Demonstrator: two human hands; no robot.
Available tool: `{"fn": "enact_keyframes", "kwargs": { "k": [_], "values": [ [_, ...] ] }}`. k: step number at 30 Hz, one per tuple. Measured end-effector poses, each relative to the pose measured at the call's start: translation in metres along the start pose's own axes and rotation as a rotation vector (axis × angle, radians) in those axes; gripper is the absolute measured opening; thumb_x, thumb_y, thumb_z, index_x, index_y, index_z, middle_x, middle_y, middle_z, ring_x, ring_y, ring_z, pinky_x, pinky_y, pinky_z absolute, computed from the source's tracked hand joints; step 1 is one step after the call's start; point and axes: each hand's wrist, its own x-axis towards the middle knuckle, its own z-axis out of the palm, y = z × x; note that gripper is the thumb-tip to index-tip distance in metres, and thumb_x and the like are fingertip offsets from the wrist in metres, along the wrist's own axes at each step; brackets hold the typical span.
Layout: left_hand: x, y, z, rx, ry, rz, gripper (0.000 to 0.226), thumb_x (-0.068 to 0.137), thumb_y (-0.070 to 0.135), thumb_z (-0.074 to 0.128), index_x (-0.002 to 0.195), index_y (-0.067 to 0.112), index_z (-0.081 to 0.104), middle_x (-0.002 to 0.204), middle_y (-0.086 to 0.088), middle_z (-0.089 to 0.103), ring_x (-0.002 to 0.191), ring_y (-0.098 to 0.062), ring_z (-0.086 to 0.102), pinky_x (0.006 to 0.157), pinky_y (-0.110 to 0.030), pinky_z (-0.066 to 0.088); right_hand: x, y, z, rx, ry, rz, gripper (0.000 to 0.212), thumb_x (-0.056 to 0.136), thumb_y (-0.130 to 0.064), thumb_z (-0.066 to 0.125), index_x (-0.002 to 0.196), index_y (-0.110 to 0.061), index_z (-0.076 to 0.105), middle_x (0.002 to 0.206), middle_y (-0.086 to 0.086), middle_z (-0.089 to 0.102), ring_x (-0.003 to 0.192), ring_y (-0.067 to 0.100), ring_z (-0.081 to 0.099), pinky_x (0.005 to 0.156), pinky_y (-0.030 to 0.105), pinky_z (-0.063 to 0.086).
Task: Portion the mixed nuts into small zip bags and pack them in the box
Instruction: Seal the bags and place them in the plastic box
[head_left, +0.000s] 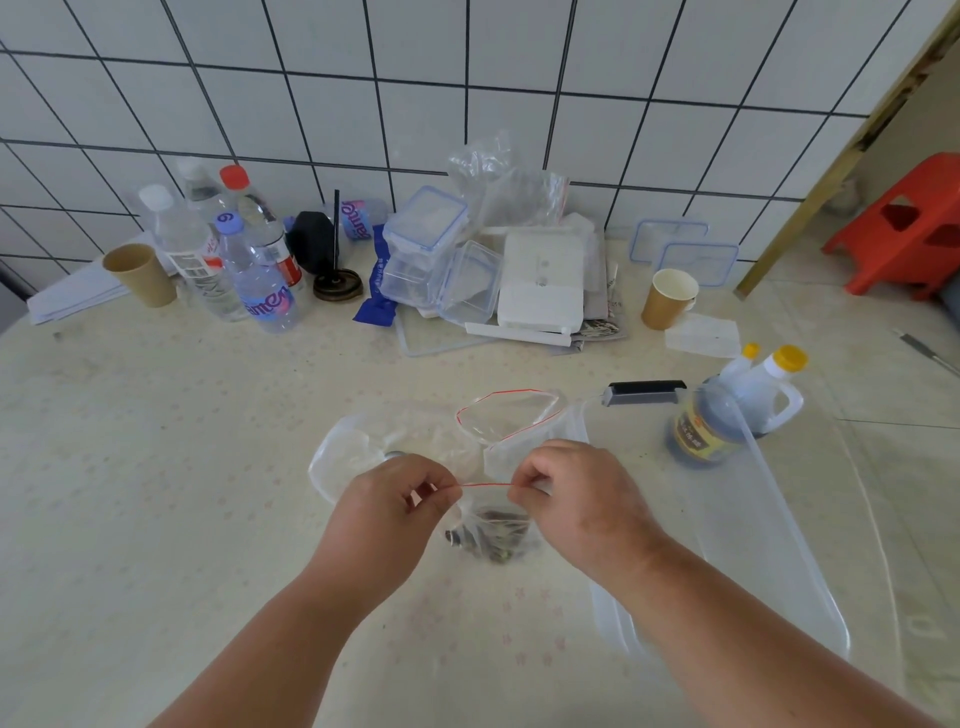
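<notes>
From my feed this looks like a modest home kitchen or pantry corner: I see a white tiled wall (519, 104) with dark grout behind a pale, floral-patterned surface (182, 467). Along the wall I can make out water bottles (260, 270), clear snap-lid food containers (423, 244), paper cups (667, 299), and a jug of dark sauce (727, 415) with a yellow cap. At the far right edge I see a red plastic stool (904, 228) on a tiled floor beyond a door frame.
</notes>
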Motion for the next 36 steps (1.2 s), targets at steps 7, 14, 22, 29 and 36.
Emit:
{"fn": "enact_keyframes", "kwargs": {
  "k": [7,14,22,29,36],
  "values": [
    [0.0,0.002,0.0,-0.001,-0.013,-0.002,0.029,0.092,0.018,0.077,0.072,0.038,0.068,0.086,0.032,0.064,0.075,0.003,0.058,0.066,-0.007,0.043,-0.002,0.002,-0.002,-0.01,-0.003,-0.008,0.01,0.079,-0.018,0.077,0.073,-0.019,0.069,0.077,-0.013,0.068,0.078,0.008,0.063,0.081,0.033,0.049],
    [0.001,0.0,-0.001,-0.025,-0.006,-0.023,0.029,0.092,0.019,0.077,0.072,0.038,0.069,0.087,0.026,0.066,0.074,0.001,0.059,0.067,-0.008,0.044,-0.003,0.01,-0.01,-0.035,-0.014,-0.008,0.011,0.077,-0.021,0.077,0.071,-0.021,0.068,0.068,-0.02,0.057,0.075,0.005,0.058,0.077,0.032,0.047],
    [0.004,-0.004,-0.002,-0.032,0.008,-0.06,0.029,0.092,0.019,0.077,0.07,0.036,0.069,0.085,0.025,0.067,0.072,0.0,0.059,0.065,-0.008,0.044,-0.002,0.019,-0.01,0.001,0.01,0.045,0.013,0.077,-0.024,0.078,0.07,-0.022,0.067,0.07,-0.018,0.061,0.074,0.003,0.061,0.069,0.021,0.044],
    [0.003,-0.002,0.001,-0.021,-0.004,-0.043,0.029,0.092,0.018,0.076,0.069,0.036,0.07,0.086,0.025,0.067,0.073,0.0,0.06,0.066,-0.008,0.045,-0.008,0.028,-0.008,0.017,0.028,0.06,0.014,0.075,-0.022,0.079,0.068,-0.022,0.067,0.07,-0.014,0.064,0.072,0.005,0.061,0.066,0.018,0.046],
    [0.006,-0.005,0.0,-0.032,-0.001,-0.069,0.026,0.092,0.02,0.076,0.071,0.034,0.071,0.085,0.024,0.067,0.072,0.0,0.06,0.064,-0.008,0.044,-0.011,0.04,-0.013,-0.033,0.055,0.062,0.017,0.075,-0.023,0.082,0.067,-0.023,0.067,0.065,-0.018,0.058,0.073,0.005,0.057,0.061,0.009,0.036]
  ]
}}
